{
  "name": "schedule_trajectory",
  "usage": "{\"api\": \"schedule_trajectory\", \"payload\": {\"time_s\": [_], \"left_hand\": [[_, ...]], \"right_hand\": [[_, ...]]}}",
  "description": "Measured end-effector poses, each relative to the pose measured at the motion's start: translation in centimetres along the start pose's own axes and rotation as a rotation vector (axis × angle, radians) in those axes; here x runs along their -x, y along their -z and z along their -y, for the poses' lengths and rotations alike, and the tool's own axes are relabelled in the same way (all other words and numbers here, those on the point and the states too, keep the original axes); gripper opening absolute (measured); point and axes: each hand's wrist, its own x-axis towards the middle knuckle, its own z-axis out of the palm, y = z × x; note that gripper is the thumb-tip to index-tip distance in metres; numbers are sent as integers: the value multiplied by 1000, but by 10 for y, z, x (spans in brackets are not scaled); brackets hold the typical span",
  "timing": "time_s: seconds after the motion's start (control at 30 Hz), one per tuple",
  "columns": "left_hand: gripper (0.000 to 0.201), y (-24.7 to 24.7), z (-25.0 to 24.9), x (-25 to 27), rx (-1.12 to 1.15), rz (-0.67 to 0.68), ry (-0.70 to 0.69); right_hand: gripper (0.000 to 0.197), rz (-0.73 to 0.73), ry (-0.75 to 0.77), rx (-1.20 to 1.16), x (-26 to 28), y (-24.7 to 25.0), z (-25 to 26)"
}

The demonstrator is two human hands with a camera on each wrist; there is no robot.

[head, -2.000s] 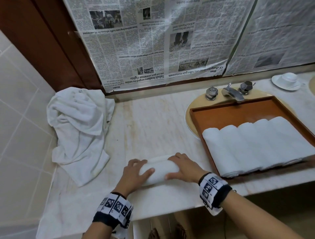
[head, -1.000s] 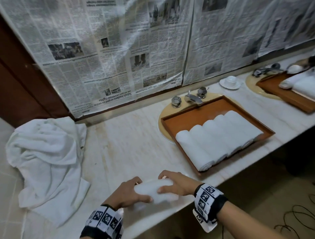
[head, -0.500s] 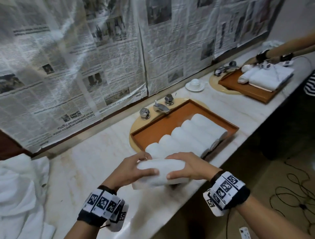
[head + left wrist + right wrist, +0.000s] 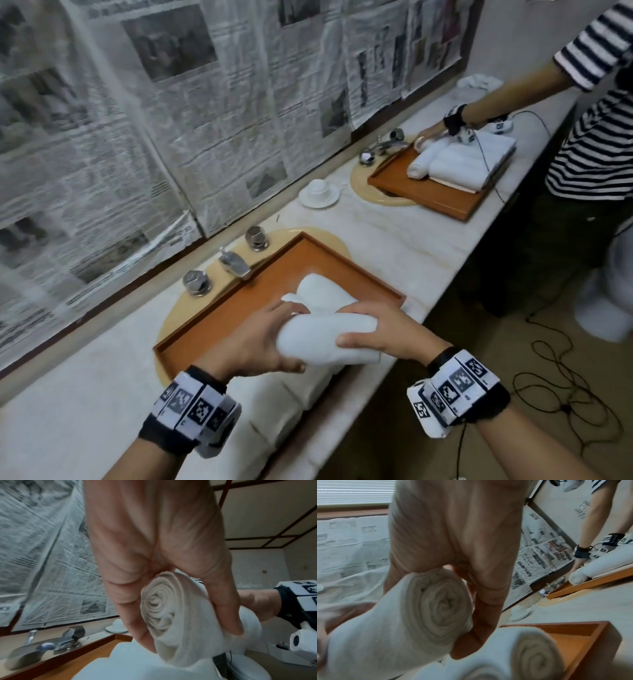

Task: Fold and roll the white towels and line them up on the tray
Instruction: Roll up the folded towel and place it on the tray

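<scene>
I hold a rolled white towel (image 4: 325, 337) level in the air, one hand at each end. My left hand (image 4: 277, 339) grips its left end, whose spiral (image 4: 163, 608) shows in the left wrist view. My right hand (image 4: 352, 325) grips the right end, whose spiral (image 4: 440, 605) shows in the right wrist view. The roll hangs over the front right part of the orange wooden tray (image 4: 239, 301). Several rolled towels (image 4: 318, 291) lie side by side in the tray, partly hidden by my hands; one roll (image 4: 536, 655) lies just below the held one.
The tray sits over a basin, with a faucet (image 4: 234, 263) and two knobs behind it. A cup and saucer (image 4: 320, 193) stands further right. Another person's hands work on towels in a second tray (image 4: 442, 202). Cables lie on the floor (image 4: 565, 394) beyond the counter's edge.
Both hands lifted the rolled towel off the counter and carried it right, over the tray. My view swung right, so the loose towel pile has left the frame.
</scene>
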Motion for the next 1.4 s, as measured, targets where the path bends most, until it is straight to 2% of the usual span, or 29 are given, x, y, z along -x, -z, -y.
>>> {"api": "schedule_trajectory", "payload": {"time_s": [0.13, 0.27, 0.37, 0.5, 0.6, 0.73, 0.83, 0.93, 1.13, 1.4], "left_hand": [[80, 11, 4, -72, -8, 28, -9], [77, 23, 12, -146, -22, 63, -30], [77, 25, 17, -193, -45, 131, -27], [74, 17, 28, -232, -68, 246, 19], [72, 11, 35, -247, -22, 268, 64], [74, 4, 39, -257, 41, 320, 120], [76, -1, 40, -258, 60, 347, 141], [73, -8, 42, -257, 15, 327, 120], [84, -13, 43, -255, -146, 278, 76], [81, -20, 45, -250, -130, 283, 80]], "right_hand": [[70, -72, -9, 8, -14, 37, -19], [78, -204, -56, -18, -41, 57, -43], [80, -277, -151, 22, -61, 63, -60], [77, -283, -255, 88, -73, 53, -77], [78, -278, -322, 90, -77, 45, -85], [64, -247, -389, 139, -78, 39, -86], [61, -253, -419, 189, -79, 36, -84], [61, -271, -434, 239, -81, 34, -78], [60, -264, -463, 319, -82, 34, -73], [55, -212, -485, 347, -78, 41, -77]]}}
